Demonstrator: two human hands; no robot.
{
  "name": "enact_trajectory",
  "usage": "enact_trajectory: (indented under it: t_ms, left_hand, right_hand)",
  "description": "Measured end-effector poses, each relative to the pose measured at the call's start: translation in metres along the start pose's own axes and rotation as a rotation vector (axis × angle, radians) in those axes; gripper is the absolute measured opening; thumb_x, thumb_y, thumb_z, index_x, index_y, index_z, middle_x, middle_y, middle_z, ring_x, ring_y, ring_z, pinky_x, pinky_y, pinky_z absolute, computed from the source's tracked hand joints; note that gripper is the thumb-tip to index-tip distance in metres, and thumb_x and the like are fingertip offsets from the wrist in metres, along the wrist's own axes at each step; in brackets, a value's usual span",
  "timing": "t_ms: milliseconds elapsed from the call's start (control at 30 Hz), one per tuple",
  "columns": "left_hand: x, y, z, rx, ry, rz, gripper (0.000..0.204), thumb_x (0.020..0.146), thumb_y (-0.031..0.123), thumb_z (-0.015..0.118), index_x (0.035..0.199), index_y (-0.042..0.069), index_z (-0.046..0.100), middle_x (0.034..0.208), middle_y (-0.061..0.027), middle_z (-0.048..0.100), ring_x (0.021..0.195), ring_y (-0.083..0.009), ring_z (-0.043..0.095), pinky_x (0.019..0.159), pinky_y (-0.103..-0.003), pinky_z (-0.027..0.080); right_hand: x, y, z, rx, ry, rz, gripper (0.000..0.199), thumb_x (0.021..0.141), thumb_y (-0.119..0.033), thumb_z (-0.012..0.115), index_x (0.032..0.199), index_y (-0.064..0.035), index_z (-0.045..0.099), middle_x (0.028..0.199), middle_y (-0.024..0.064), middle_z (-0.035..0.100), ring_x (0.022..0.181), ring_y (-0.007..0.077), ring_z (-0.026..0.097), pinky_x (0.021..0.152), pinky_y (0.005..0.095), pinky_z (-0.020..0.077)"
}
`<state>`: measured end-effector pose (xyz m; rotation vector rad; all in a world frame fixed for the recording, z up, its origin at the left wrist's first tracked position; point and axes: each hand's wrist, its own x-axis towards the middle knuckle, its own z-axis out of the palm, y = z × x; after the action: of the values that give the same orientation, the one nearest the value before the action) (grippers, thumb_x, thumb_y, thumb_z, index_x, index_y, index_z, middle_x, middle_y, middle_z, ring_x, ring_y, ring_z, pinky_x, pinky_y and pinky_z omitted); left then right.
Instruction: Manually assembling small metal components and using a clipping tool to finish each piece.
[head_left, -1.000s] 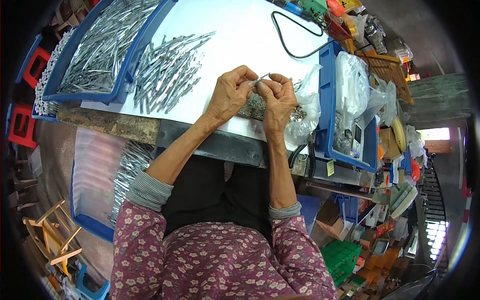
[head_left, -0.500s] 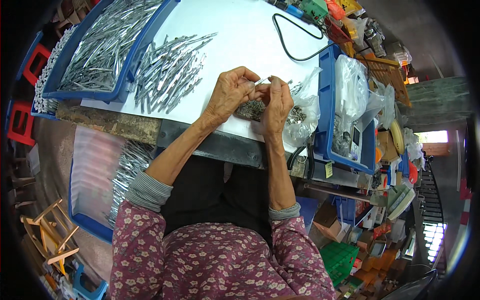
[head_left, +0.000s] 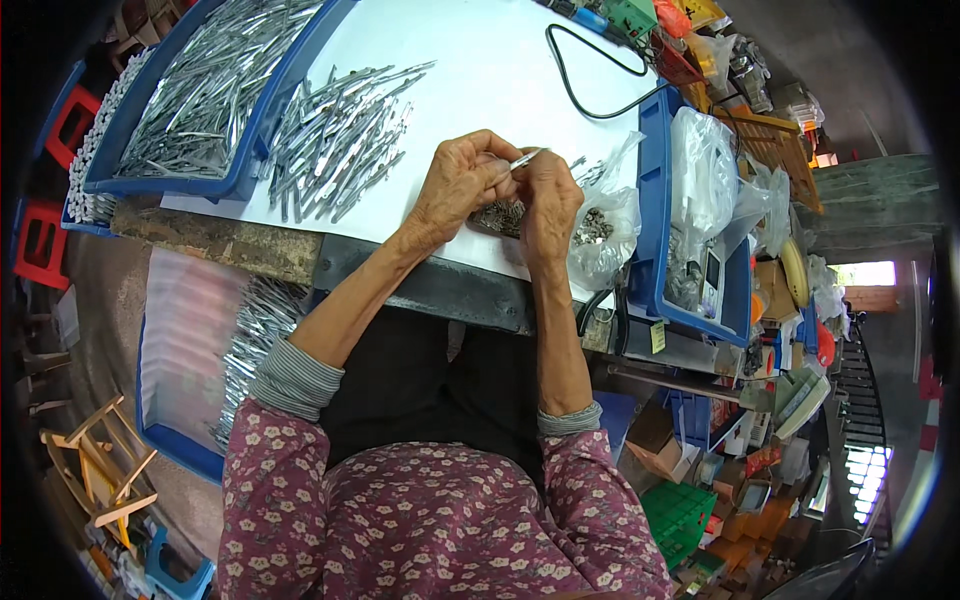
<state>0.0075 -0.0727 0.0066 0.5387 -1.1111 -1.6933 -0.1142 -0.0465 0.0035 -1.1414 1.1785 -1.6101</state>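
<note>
A white sheet (head_left: 480, 80) is spread over the table (head_left: 220, 240), with the table's worn front edge left exposed. Above the sheet, a slim silvery piece (head_left: 526, 158) is pinched by the left hand (head_left: 452, 188); the right hand (head_left: 550, 208) is curled at its far end, its exact grip hidden. Only this piece is being handled; many metal strips (head_left: 340, 145) are piled loose nearby, though which are finished cannot be told. Room for moving is offered between pile and black cable (head_left: 562, 80), bounded rightward by a blue bin (head_left: 655, 200)
</note>
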Motion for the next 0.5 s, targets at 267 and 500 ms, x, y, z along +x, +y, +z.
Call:
enact_trajectory:
  t_ms: [267,500]
  left_hand:
    - [-0.003,-0.001,-0.002,0.012,0.022,-0.016,0.013,0.081,-0.001,0.044,0.089,-0.005,0.053,0.062,-0.0004,0.049,0.051,-0.0012,0.039,0.042,-0.013,0.031]
    - [0.0,-0.012,0.008,0.177,-0.023,0.018,0.012,0.083,0.003,0.043,0.093,-0.003,0.046,0.065,-0.0003,0.047,0.055,-0.0047,0.041,0.048,-0.019,0.035]
  right_hand:
    - [-0.003,-0.001,0.012,-0.186,0.094,-0.135,0.035,0.082,-0.008,0.06,0.11,0.0056,0.044,0.069,-0.0003,0.052,0.063,0.0048,0.047,0.057,0.0161,0.0371]
    - [-0.004,0.001,0.008,-0.354,0.214,-0.276,0.03,0.083,-0.005,0.054,0.109,0.0069,0.043,0.064,-0.0028,0.044,0.06,0.0046,0.04,0.055,0.0179,0.0343]
